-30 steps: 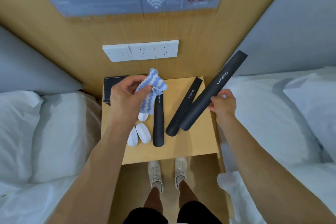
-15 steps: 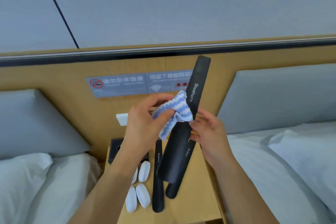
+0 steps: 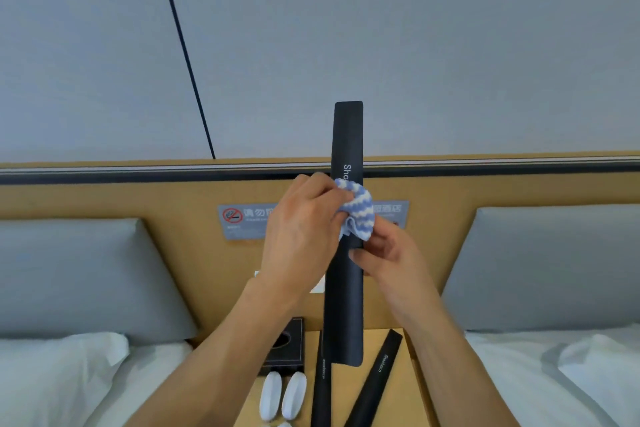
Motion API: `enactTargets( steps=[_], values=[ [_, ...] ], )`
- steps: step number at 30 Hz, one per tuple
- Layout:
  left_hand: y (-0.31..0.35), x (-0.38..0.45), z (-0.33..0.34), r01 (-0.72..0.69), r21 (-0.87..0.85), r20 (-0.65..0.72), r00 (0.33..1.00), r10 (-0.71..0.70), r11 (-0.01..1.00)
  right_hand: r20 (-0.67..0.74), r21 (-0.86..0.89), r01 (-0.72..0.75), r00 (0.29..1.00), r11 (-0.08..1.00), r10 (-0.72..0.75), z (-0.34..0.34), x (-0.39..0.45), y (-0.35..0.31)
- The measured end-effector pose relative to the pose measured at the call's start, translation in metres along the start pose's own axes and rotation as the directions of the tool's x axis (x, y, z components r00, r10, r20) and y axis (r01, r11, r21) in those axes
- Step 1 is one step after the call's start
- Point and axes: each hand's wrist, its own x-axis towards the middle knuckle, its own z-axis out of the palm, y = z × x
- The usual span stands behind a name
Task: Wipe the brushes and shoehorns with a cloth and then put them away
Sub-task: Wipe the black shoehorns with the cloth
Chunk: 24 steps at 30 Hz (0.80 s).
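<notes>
A long black shoehorn (image 3: 346, 308) stands upright in the air in front of me. My right hand (image 3: 391, 260) grips it at mid-length from the right. My left hand (image 3: 304, 229) holds a blue and white striped cloth (image 3: 358, 213) bunched against the shoehorn's face, just above the right hand, covering part of its white lettering. Two more black shoehorns (image 3: 320, 388) (image 3: 375, 381) lie on the wooden bedside table (image 3: 398, 402) below. Two white oval brushes (image 3: 270, 395) (image 3: 294, 393) lie to their left.
A black tissue box (image 3: 285, 347) sits at the back left of the table. Beds with white linen (image 3: 59, 385) (image 3: 554, 385) flank the table on both sides. A wooden headboard (image 3: 187, 204) with grey cushions and a sign runs behind.
The held shoehorn has swung from tilted to upright and risen. The cloth has slid higher along it, over the lettering. My view has tilted up toward the wall.
</notes>
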Motion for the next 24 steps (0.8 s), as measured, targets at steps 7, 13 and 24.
enactTargets(
  steps=[7,13,24],
  values=[
    [-0.012,0.064,-0.031,0.038,0.062,-0.077,0.996,-0.034,0.997,0.083,-0.053,0.006,0.997,0.999,-0.002,0.005,0.009,-0.002],
    [-0.016,0.117,-0.052,0.046,0.114,-0.102,0.994,-0.034,0.992,0.098,-0.021,0.018,0.995,1.0,-0.016,0.009,0.015,-0.009],
    [0.01,0.114,-0.042,-0.016,0.129,-0.069,0.997,0.025,0.992,-0.04,0.115,-0.001,0.999,0.993,0.005,0.012,0.023,-0.027]
  ],
)
